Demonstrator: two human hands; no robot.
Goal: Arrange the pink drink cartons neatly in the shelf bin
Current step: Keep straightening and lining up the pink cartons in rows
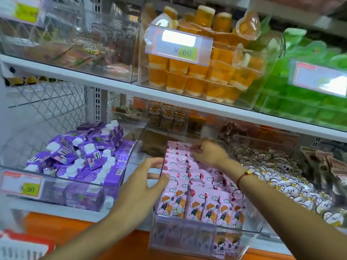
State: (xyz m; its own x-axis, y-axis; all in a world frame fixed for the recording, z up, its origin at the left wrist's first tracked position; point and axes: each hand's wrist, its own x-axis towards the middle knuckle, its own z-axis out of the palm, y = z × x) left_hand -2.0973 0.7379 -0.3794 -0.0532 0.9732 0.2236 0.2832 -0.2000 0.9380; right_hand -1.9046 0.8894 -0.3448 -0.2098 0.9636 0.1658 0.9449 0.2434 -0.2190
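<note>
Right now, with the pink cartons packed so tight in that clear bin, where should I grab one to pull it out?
Probably by its top edge, from above. The pink cartons stand upright in close rows, sides pressed together and hemmed by the clear bin, so only the tops are exposed. A fingertip pinch there, as the right hand reaches, looks best.

Both hands [142, 184] at pink cartons [187, 177]
</note>
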